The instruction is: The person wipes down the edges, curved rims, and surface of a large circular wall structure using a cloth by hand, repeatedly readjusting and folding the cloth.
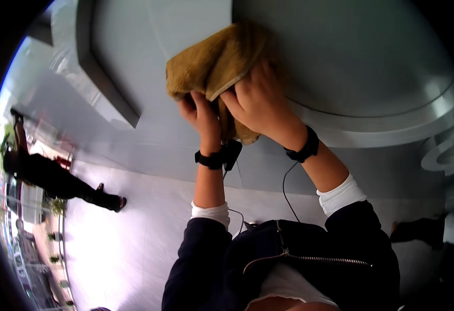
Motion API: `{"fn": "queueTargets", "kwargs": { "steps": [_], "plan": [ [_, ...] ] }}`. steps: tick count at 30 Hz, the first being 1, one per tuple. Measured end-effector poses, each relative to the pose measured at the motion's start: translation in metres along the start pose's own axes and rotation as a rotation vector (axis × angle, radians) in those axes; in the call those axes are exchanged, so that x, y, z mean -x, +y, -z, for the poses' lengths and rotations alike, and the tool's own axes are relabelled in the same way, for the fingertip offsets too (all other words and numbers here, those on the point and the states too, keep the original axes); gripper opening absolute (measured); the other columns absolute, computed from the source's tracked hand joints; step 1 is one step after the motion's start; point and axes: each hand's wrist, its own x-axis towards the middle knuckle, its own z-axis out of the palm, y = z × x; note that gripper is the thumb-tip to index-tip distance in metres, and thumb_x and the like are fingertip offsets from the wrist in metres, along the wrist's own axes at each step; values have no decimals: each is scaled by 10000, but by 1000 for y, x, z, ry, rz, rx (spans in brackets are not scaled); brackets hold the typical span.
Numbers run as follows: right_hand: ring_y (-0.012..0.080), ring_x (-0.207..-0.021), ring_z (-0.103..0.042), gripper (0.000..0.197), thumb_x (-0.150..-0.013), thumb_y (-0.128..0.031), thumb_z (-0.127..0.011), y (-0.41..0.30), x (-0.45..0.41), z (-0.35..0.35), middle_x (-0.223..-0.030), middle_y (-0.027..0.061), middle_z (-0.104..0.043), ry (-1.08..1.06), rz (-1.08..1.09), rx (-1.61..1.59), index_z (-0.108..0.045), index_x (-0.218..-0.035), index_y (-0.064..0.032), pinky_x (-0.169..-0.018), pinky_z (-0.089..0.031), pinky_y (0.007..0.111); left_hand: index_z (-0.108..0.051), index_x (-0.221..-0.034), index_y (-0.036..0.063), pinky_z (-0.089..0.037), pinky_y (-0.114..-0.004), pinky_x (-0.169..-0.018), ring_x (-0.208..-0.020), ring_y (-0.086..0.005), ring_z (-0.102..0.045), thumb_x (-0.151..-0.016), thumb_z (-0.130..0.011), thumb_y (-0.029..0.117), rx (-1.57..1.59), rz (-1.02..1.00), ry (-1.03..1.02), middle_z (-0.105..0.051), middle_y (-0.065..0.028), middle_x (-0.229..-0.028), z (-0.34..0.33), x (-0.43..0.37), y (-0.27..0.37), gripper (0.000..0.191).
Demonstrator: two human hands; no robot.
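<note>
A yellow-brown cloth, folded and bunched, lies against a large smooth grey panel. My left hand grips its lower left edge between thumb and fingers. On its right side, my right hand is closed around the cloth, with the fingertips partly hidden and slightly blurred. A fold of the cloth hangs down between both wrists. Each wrist bears a black strap, and a small black device with a cable sits beside the left one.
A raised grey angular frame stands out at the left. Right of my hands is a dark round recess with a pale curved rim. A person in dark clothes stands at the far left; another person is at the right edge. Potted plants line the floor's edge.
</note>
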Motion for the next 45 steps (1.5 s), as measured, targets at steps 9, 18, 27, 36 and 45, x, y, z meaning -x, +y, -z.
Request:
{"fn": "queueTargets", "kwargs": {
  "steps": [9, 18, 27, 36, 45],
  "plan": [
    [376, -1113, -446, 454, -741, -373, -663, 12, 130, 4, -1150, 205, -520, -48, -150, 288, -641, -1031, -23, -947, -400, 533, -527, -1071, -29, -451, -291, -813, -918, -135, -556, -975, -525, 217, -223, 352, 24, -606, -77, -1058, 18, 148, -62, 263],
    [268, -1192, -457, 320, -713, -341, -641, 44, 166, 39, -1092, 68, -587, -111, -111, 217, -681, -883, -74, -1090, -342, 441, -517, -1111, -1, -484, -343, -833, -951, -174, -579, -950, -535, 153, -79, 519, -48, -594, -87, -1119, 8, 209, -89, 223],
    [222, -1196, -462, 224, -726, -307, -628, 64, 176, 23, -1071, 5, -592, -132, 48, 226, -679, -824, -113, -1115, -300, 411, -558, -1006, -46, -454, -241, -711, -810, -89, -538, -951, -528, 129, -175, 572, -75, -614, -42, -942, 13, 224, -100, 187],
    [260, -1151, -501, 184, -700, -188, -637, 79, 183, 23, -1064, 54, -602, -132, 105, 18, -672, -836, -68, -1013, -396, 420, -623, -858, -82, -467, -318, -587, -610, -182, -621, -827, -653, 151, -763, 536, -431, -666, -162, -717, 36, 179, -40, 238],
    [250, -998, -572, 84, -611, -109, -633, 162, 172, 123, -864, 95, -629, -137, 322, 118, -626, -640, -30, -938, -463, 379, -603, -1057, 7, -489, -392, -769, -891, -362, -590, -735, -627, -1, -607, -246, -743, -622, -161, -998, -68, 160, 15, 323]
  ]
}}
